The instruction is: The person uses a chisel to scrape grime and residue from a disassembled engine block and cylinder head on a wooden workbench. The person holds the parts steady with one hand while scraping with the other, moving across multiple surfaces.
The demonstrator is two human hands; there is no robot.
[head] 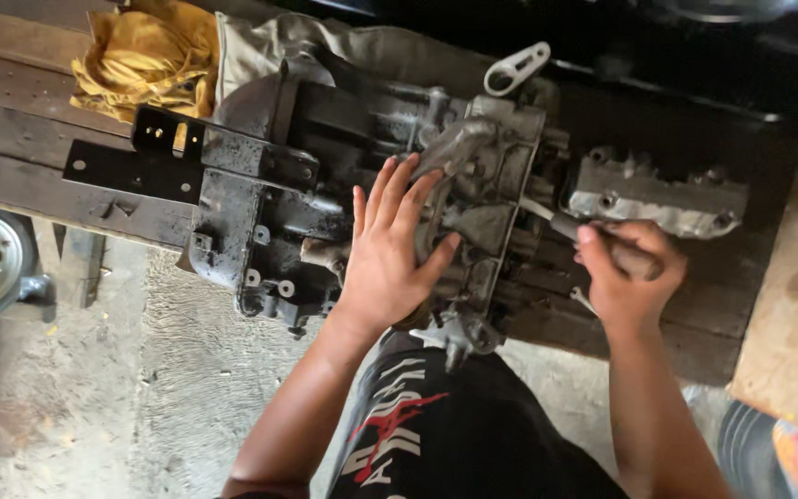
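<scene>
Two hands apart: left hand (388,251) spread flat on gearbox (473,217), right hand (628,273) clamped on tool handle (602,242), pointing leftward into housing.

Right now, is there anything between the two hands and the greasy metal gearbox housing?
Nothing visible. The left hand lies flat on the gearbox housing. The right hand holds a tool handle whose tip reaches the housing.
</scene>
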